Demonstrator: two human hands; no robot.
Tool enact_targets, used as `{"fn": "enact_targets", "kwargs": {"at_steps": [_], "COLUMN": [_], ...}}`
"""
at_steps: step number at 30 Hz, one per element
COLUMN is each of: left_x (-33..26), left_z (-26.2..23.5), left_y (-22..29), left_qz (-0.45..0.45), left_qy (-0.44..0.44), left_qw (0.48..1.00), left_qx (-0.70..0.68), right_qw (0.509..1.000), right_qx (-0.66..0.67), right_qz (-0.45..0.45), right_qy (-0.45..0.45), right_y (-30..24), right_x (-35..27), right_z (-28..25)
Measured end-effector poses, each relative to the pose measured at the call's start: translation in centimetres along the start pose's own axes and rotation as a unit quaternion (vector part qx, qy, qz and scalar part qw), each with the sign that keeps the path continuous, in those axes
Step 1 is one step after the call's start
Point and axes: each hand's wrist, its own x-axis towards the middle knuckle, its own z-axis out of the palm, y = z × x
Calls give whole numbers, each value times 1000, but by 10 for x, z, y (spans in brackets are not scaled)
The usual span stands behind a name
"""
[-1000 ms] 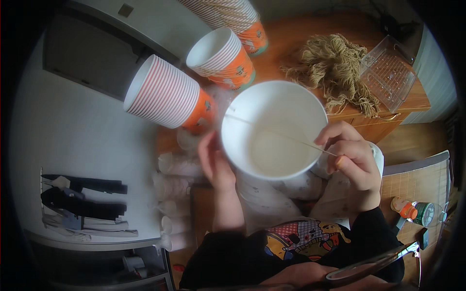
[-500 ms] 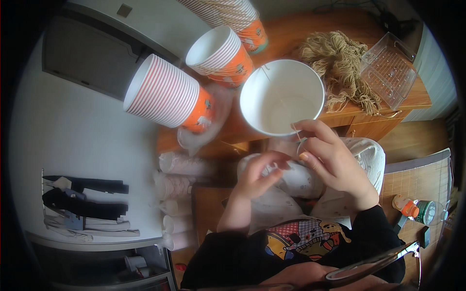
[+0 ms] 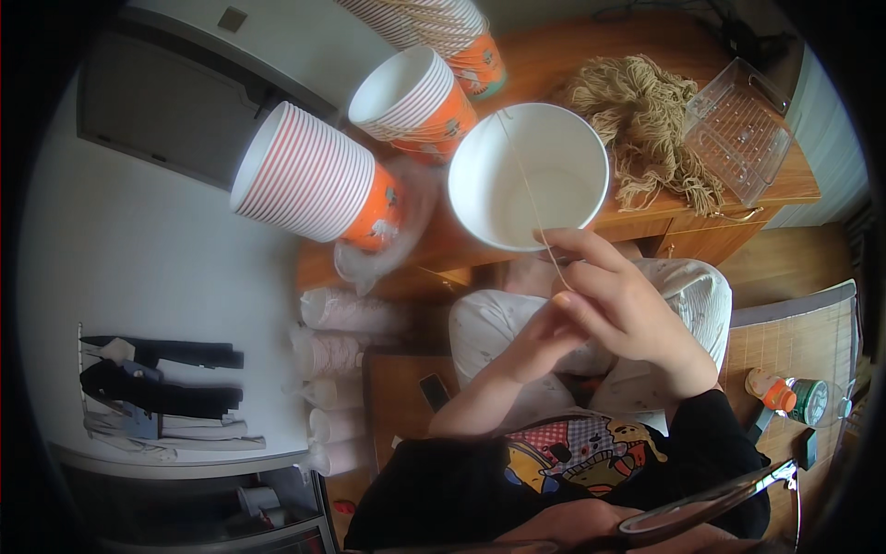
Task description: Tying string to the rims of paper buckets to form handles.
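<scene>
A large white paper bucket stands at the near edge of the wooden desk, its open mouth toward me. A thin tan cord runs from its far rim across the opening to my right hand. That hand is closed on the cord, thumb and fingers pinched just past the near rim. My left hand is drawn up against the right one. Its fingertips are hidden behind the right hand, so whether they hold the cord does not show.
Nested orange-and-white buckets lean at the left, with shorter stacks behind. A bundle of tan cords and a clear plastic tray lie on the desk at right. Bottles and a phone rest lower down.
My left hand has moved right, up to the right hand. The cord now stretches straight across the bucket's mouth. The right hand has shifted slightly left.
</scene>
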Motion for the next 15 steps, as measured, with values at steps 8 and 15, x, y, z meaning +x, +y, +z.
{"fn": "enact_targets", "kwargs": {"at_steps": [8,15], "left_x": [11,19], "left_z": [-9,-5], "left_y": [11,16], "left_qz": [-30,-73], "left_qy": [56,163], "left_qw": [981,927], "left_qx": [-184,-330], "right_qw": [1000,1000], "right_qx": [18,20], "right_qz": [-3,-1], "right_qy": [3,-1], "right_y": [3,4], "right_x": [0,1], "right_z": [2,1]}}
